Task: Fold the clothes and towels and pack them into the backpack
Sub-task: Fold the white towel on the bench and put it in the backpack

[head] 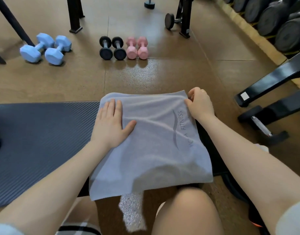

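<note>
At the far left a grey mat (40, 143) covers the floor, with two blue dumbbells (45, 48) beyond it. Further right stand two black dumbbells (112, 48) and two pink dumbbells (137, 47), side by side. In the middle a grey towel (151, 150) lies folded, its left edge over the mat. The left hand (111, 124) rests flat on it, fingers straight and spread. The right hand (200, 104) pinches the towel's far right corner, fingers curled. A dark shape under the towel's right edge may be the backpack; hard to tell. At right sit a black bench frame (273, 80) and a rack of weights (278, 19).
</note>
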`<state>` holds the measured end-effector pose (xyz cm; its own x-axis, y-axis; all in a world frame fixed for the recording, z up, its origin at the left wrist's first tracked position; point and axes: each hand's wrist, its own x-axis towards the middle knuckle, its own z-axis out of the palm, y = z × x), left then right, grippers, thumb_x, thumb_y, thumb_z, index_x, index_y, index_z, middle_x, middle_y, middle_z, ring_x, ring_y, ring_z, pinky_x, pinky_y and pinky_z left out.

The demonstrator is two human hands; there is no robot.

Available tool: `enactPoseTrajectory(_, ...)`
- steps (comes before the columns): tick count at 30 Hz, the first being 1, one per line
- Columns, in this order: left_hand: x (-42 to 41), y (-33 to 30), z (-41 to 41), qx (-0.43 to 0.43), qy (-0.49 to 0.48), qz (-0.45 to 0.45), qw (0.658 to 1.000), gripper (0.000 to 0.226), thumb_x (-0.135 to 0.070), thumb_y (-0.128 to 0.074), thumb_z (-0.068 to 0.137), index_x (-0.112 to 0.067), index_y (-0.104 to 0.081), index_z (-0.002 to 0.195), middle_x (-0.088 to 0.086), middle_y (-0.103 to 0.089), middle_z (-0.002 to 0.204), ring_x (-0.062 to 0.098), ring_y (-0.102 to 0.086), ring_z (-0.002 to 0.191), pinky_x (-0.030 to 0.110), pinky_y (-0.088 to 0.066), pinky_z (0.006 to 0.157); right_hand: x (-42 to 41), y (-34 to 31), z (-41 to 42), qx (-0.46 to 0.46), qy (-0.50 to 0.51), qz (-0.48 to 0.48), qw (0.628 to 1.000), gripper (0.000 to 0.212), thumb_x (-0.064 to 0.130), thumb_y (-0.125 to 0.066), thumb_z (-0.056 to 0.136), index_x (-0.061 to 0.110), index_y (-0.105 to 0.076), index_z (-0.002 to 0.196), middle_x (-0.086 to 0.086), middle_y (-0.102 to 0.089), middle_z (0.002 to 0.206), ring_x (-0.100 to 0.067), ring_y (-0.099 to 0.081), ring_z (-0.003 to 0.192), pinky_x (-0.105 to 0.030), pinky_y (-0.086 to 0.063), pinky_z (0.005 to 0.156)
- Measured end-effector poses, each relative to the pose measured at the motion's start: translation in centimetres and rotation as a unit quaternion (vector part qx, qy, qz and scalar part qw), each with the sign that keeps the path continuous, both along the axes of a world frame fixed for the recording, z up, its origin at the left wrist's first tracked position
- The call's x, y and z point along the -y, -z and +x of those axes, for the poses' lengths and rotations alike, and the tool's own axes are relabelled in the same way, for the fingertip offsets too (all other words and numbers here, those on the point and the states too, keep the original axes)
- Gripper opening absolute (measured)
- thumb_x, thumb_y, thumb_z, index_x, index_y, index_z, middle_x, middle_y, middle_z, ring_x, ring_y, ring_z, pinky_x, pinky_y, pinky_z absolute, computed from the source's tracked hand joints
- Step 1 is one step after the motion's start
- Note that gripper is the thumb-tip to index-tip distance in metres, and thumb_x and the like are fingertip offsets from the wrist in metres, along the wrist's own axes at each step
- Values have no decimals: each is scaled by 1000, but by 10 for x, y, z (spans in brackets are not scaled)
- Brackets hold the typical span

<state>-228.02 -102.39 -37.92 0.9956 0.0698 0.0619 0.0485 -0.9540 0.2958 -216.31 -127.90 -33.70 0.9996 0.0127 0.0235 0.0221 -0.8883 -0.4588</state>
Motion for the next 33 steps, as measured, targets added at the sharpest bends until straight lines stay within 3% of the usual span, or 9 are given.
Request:
enactPoseTrajectory(2,3,-9,-8,91,71,-38,993,66,-52,-39,82,1,-53,120,26,-50,123,42,-49,113,48,-41,94,9,-2,-31,-3,-22,-23,999,14,20,-54,91,11,-54,103,-10,-56,107,-30,-55,95,-34,-40,72)
enactPoseTrajectory(4,13,-19,-30,183,181,-52,965,32,-34,-51,86,-5,-60,92,18,-56,93,34,-56,77,36,-44,68,20,-4,-63,-36,-11,-19,999,12,24,-55,91,13,-54,94,-6,-59,96,-26,-56,89,-32,-41,68)
enactPoseTrajectory(8,19,-27,-95,111,381,-35,917,30,-41,-47,89,-17,-59,77,-1,-53,74,19,-54,59,24,-41,47,39,-8,-121,-103,38,-12,994,24,34,-56,90,10,-59,90,-6,-61,85,-22,-56,78,-33,-42,64)
enactPoseTrajectory(11,4,-20,-121,65,426,34,902,38,-58,-44,84,-22,-55,81,-4,-55,80,17,-54,64,24,-45,48,42,-10,-148,-114,57,3,992,32,36,-58,87,4,-61,82,-13,-64,84,-25,-57,77,-33,-41,63)
enactPoseTrajectory(15,0,-13,-130,88,421,96,898,19,-34,-46,82,-18,-55,82,1,-58,81,22,-57,66,31,-50,47,40,-10,-162,-87,108,69,988,22,28,-59,87,6,-62,88,-3,-57,77,-20,-53,77,-33,-40,65)
enactPoseTrajectory(21,-16,-31,-132,125,407,47,903,8,-28,-41,84,-21,-39,80,-5,-54,64,15,-58,55,23,-40,41,42,-13,-167,-105,121,130,978,13,19,-63,86,7,-62,84,-1,-54,72,-18,-51,71,-32,-43,63)
enactPoseTrajectory(27,-28,-28,-145,32,437,69,896,7,-36,-42,73,-29,-40,73,-11,-51,51,7,-50,40,17,-34,35,37,-14,-171,-151,59,-43,986,17,24,-66,84,13,-53,86,-5,-59,87,-18,-51,75,-28,-36,56)
enactPoseTrajectory(30,-27,-32,-135,76,362,27,929,27,-40,-42,82,-23,-51,62,-7,-52,51,12,-52,42,20,-36,37,26,-18,-162,-65,51,-112,990,23,30,-59,88,15,-49,102,-8,-56,105,-24,-54,88,-34,-41,65)
enactPoseTrajectory(33,-16,-38,-96,140,228,-49,962,42,-33,-29,90,-9,-62,90,8,-65,85,26,-63,74,29,-44,58,-11,-14,-146,-1,-80,-54,995,41,32,-44,97,13,-45,133,-10,-43,140,-26,-42,127,-37,-36,101)
